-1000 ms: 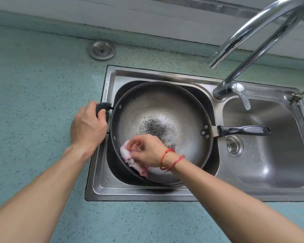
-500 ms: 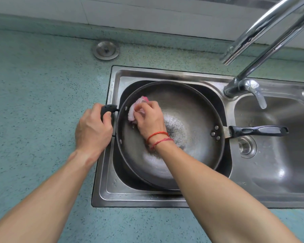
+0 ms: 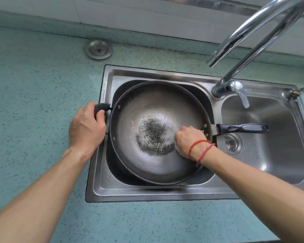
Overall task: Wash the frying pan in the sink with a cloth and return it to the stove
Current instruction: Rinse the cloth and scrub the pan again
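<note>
Steel frying pan, centre scorched black, sits in the left basin of a double stainless sink. The left hand grips its short side handle; the right hand clenches a barely visible pale cloth against the inner wall. Speckled teal countertop, white tiled wall around.

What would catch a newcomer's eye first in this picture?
The big frying pan fills the left basin of the steel sink, with a dark burnt-looking patch at its centre. The left hand grips the short handle at the pan's left rim; the right hand, red cords on its wrist, presses a barely visible cloth inside, near the long handle.
</note>
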A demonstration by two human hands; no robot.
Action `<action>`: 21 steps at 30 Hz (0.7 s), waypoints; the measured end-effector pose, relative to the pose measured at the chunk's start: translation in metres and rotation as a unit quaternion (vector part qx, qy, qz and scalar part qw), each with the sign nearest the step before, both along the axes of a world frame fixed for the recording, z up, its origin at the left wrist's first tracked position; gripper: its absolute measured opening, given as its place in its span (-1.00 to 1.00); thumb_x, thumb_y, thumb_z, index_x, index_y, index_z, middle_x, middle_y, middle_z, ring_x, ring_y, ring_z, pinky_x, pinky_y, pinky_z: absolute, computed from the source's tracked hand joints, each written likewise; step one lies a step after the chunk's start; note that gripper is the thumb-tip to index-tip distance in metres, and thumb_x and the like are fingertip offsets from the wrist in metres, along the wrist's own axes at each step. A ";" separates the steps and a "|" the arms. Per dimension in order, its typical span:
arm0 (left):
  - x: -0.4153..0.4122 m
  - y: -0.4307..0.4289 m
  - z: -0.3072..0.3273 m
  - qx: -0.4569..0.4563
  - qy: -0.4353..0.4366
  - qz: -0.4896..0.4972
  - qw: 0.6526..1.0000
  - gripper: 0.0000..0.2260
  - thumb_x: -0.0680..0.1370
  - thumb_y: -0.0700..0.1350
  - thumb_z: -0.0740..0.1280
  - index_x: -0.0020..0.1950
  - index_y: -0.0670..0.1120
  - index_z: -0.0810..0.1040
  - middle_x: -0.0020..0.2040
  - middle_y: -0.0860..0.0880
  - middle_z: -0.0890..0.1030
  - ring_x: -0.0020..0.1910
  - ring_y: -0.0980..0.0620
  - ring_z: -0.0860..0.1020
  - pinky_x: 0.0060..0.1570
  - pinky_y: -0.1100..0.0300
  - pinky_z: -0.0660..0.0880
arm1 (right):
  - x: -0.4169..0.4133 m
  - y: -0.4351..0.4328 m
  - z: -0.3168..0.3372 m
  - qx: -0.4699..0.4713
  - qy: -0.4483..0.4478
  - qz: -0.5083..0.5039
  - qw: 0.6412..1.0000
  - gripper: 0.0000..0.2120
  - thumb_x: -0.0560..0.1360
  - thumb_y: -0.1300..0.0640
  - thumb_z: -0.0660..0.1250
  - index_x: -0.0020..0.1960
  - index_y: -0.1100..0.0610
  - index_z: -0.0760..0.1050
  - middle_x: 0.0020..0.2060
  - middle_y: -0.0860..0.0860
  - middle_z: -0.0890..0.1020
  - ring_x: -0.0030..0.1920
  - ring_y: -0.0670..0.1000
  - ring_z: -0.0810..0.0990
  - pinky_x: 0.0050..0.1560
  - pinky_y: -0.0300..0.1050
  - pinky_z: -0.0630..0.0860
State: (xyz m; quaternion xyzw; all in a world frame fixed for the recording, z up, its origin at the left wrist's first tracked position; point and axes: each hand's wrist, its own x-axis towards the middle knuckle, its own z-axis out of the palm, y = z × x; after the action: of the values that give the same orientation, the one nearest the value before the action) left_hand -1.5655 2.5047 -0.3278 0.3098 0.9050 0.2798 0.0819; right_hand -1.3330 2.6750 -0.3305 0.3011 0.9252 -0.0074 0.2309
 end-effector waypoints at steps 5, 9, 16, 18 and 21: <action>0.000 0.000 0.001 -0.007 0.002 -0.002 1.000 -0.81 0.63 -0.03 0.19 0.07 -0.14 0.48 -0.10 -0.18 0.54 -0.17 -0.15 0.45 -0.20 0.03 0.34 | -0.011 -0.035 0.012 -0.221 0.001 0.016 0.975 -0.88 0.33 0.15 0.30 -0.37 0.04 0.51 -0.24 -0.04 0.54 -0.18 0.06 0.58 -0.13 -0.13 0.57; 0.000 0.001 0.001 -0.007 0.001 -0.003 1.000 -0.80 0.63 -0.03 0.19 0.09 -0.13 0.48 -0.08 -0.18 0.55 -0.15 -0.17 0.47 -0.18 -0.02 0.41 | -0.025 -0.056 -0.002 -0.283 0.141 0.023 0.949 -0.83 0.43 0.23 0.32 -0.18 0.04 0.65 -0.14 0.02 0.53 -0.09 0.10 0.59 -0.05 -0.12 0.52; 0.001 0.001 0.000 -0.003 0.005 0.002 1.000 -0.81 0.63 -0.03 0.19 0.10 -0.12 0.50 -0.08 -0.16 0.56 -0.15 -0.15 0.47 -0.18 0.00 0.40 | -0.043 -0.063 -0.015 -0.287 0.332 0.134 0.888 -0.93 0.44 0.20 0.46 -0.17 0.21 0.64 0.19 0.21 0.57 0.17 0.18 0.54 0.24 -0.06 0.45; 0.001 0.001 -0.001 -0.002 0.005 0.003 1.000 -0.81 0.63 -0.03 0.19 0.10 -0.12 0.50 -0.08 -0.16 0.56 -0.14 -0.15 0.47 -0.18 0.00 0.40 | -0.050 -0.059 -0.018 -0.266 0.323 0.162 0.894 -0.92 0.48 0.21 0.42 -0.12 0.24 0.64 0.25 0.27 0.52 0.23 0.25 0.51 0.29 0.01 0.44; 0.000 0.001 -0.002 0.001 0.008 0.004 1.000 -0.82 0.63 -0.04 0.20 0.09 -0.12 0.49 -0.08 -0.17 0.56 -0.15 -0.16 0.46 -0.18 0.02 0.37 | -0.068 -0.051 -0.023 -0.215 0.352 0.171 0.895 -0.75 0.56 0.13 0.24 -0.09 0.23 0.65 0.24 0.31 0.52 0.25 0.29 0.51 0.31 0.04 0.43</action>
State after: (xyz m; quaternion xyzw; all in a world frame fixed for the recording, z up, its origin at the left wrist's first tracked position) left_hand -1.5652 2.5055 -0.3299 0.3084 0.9066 0.2786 0.0731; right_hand -1.4011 2.6237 -0.3533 0.0585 0.9590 -0.2722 -0.0532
